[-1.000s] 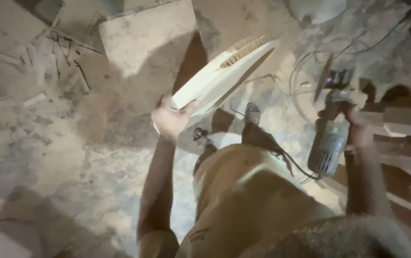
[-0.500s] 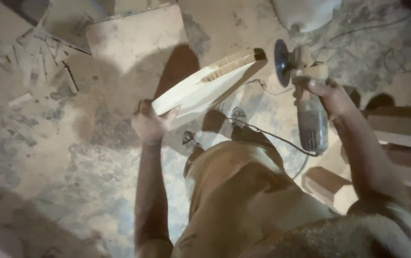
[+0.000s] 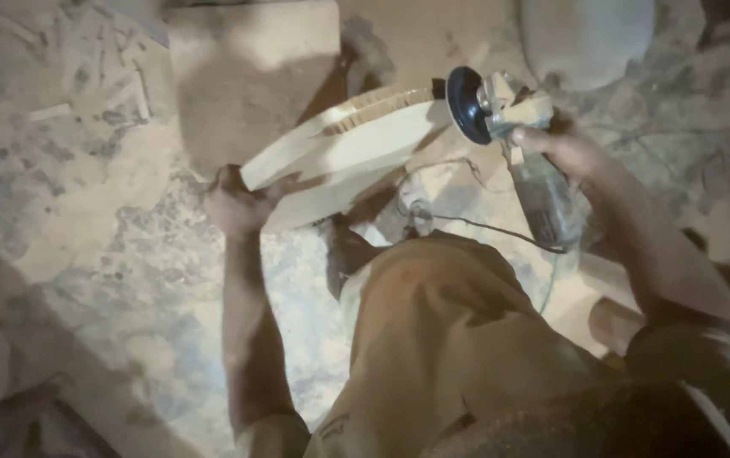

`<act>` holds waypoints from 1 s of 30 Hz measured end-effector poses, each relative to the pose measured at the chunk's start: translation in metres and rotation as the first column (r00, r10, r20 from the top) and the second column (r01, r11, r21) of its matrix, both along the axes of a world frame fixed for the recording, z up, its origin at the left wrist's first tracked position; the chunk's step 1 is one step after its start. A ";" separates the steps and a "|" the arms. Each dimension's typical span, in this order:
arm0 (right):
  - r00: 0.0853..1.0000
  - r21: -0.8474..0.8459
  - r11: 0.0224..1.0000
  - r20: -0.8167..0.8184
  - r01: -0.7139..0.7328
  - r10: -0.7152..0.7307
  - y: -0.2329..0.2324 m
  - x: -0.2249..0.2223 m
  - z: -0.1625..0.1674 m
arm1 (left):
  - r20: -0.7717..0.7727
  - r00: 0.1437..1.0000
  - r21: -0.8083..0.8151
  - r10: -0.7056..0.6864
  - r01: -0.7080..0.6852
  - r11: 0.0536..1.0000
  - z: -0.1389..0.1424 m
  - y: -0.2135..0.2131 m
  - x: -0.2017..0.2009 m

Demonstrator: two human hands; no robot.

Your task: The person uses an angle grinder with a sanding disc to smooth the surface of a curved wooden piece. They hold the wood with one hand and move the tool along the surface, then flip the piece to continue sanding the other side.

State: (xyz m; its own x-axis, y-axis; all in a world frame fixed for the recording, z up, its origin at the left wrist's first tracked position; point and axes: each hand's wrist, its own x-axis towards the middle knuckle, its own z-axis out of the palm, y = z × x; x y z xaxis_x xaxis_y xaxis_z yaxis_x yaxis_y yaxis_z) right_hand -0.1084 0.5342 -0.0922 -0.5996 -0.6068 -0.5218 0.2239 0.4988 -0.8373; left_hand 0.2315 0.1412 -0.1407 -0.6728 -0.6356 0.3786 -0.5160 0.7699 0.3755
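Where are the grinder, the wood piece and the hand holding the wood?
grinder (image 3: 500, 110), head view, its head by the disc.
wood piece (image 3: 365, 140), head view, pale flat face.
left hand (image 3: 233, 203), head view, knuckles.

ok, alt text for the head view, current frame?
Seen from above, a person's left hand grips one end of a pale curved wooden piece, while the right hand holds an angle grinder with its black disc at the piece's far end. Below lies a dusty floor with wood scraps.
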 end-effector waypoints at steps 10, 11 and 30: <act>0.969 0.129 0.962 -0.008 -0.242 0.245 -0.067 -0.040 0.026 | 0.002 1.000 -0.027 0.011 -0.011 1.000 -0.002 0.000 -0.003; 0.958 0.062 0.957 0.005 -0.285 0.285 -0.072 -0.038 0.026 | -0.008 1.000 -0.026 0.015 -0.015 1.000 -0.006 0.003 0.001; 0.940 0.091 0.938 -0.039 -0.335 0.339 -0.106 -0.043 0.042 | -0.096 0.995 -0.015 -0.025 0.023 1.000 -0.003 -0.007 -0.011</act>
State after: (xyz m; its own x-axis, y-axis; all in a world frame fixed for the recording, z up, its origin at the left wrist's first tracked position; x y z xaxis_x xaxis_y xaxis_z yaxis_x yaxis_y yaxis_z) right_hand -0.1514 0.4283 -0.0502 -0.3956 -0.7347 -0.5511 -0.0126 0.6043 -0.7966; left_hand 0.2208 0.1344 -0.1439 -0.6476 -0.6143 0.4509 -0.4593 0.7868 0.4123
